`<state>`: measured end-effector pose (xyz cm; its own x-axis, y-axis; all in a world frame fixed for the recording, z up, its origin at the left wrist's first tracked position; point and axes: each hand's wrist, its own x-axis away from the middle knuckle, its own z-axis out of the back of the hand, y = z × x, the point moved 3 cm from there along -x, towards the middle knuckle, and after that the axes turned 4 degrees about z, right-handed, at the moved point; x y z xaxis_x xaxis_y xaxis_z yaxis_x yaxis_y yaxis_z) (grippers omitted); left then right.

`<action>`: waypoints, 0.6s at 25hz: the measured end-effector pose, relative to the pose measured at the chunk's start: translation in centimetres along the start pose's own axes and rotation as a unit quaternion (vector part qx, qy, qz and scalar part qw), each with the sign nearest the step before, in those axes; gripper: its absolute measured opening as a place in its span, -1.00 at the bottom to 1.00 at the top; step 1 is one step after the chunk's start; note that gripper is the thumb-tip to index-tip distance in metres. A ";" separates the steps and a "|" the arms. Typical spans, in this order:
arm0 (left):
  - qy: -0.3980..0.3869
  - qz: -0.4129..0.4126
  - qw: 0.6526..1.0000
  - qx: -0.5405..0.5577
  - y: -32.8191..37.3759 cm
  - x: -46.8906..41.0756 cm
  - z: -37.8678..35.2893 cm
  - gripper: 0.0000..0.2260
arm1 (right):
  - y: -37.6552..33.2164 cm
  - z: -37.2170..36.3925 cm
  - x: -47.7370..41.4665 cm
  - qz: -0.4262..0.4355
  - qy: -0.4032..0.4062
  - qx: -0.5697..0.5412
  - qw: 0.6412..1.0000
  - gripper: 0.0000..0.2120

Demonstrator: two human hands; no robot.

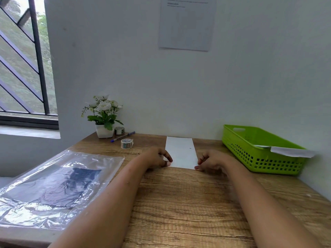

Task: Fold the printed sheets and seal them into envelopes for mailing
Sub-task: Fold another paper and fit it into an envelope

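Note:
A white sheet (180, 151), folded into a long narrow strip, lies on the wooden desk (179, 203) and reaches back to the wall. My left hand (157, 158) pinches its near left corner with curled fingers. My right hand (211, 161) pinches the near right corner the same way. Both hands rest on the desk at the sheet's near edge. A green plastic basket (259, 151) at the right holds white paper that hangs over its rim.
A clear plastic bag (53, 187) with dark contents lies at the left. Near the back left stand a potted white flower (103, 120), two tape rolls (126, 143), and a blue pen (122, 136). A paper notice (186, 24) hangs on the wall.

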<state>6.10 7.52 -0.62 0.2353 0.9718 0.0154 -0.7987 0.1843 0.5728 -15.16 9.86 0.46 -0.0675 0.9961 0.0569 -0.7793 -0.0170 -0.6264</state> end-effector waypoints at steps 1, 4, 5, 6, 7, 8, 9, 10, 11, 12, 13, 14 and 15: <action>-0.003 0.001 1.000 0.007 0.0 -0.1 0.0 -0.82 | 0.1 0.2 0.0 0.001 -0.004 0.003 1.000 -0.77; 0.037 0.004 0.998 -0.043 -0.2 -0.3 0.3 -0.79 | 0.4 0.4 -0.1 0.012 -0.011 -0.022 1.000 -0.75; 0.071 0.011 0.993 -0.097 -0.6 -0.6 0.8 -0.73 | 0.6 0.4 -0.2 0.013 -0.012 -0.050 0.999 -0.73; 0.107 0.019 0.984 -0.141 -1.2 -0.9 1.3 -0.67 | 0.8 0.5 -0.2 0.020 -0.009 -0.081 0.996 -0.71; 0.146 0.030 0.976 -0.158 -2.1 -1.2 1.8 -0.62 | 1.0 0.5 -0.4 0.034 -0.001 -0.107 0.994 -0.70; 0.189 0.045 0.969 -0.155 -3.0 -1.5 2.5 -0.59 | 1.0 0.6 -0.6 0.051 0.014 -0.122 0.991 -0.70; 0.234 0.067 0.960 -0.141 -3.9 -1.7 3.1 -0.60 | 0.8 0.6 -0.6 0.069 0.034 -0.123 0.989 -0.71; 0.269 0.099 0.950 -0.126 -4.9 -1.6 3.8 -0.60 | 0.4 0.5 -0.6 0.088 0.056 -0.108 0.989 -0.72; 0.290 0.136 0.940 -0.114 -5.7 -1.4 4.3 -0.61 | -0.1 0.3 -0.6 0.108 0.072 -0.077 0.989 -0.73; 0.299 0.174 0.933 -0.104 -6.4 -1.1 4.7 -0.61 | -0.7 -0.1 -0.6 0.130 0.080 -0.033 0.988 -0.73; 0.289 0.206 0.930 -0.098 -7.0 -1.1 4.9 -0.61 | -1.2 -0.5 -0.6 0.148 0.078 0.013 0.986 -0.73; 0.267 0.228 0.931 -0.096 -7.4 -1.1 4.9 -0.61 | -1.7 -1.0 -0.7 0.158 0.074 0.051 0.983 -0.74; 0.242 0.238 0.935 -0.099 -7.8 -1.4 4.7 -0.61 | -2.0 -1.4 -0.7 0.162 0.075 0.077 0.981 -0.75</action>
<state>14.61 3.99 -1.23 -0.4139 0.8943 -0.1702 -0.8470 -0.3098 0.4321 -12.71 9.31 0.62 -0.2441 0.9377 -0.2473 -0.8182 -0.3360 -0.4665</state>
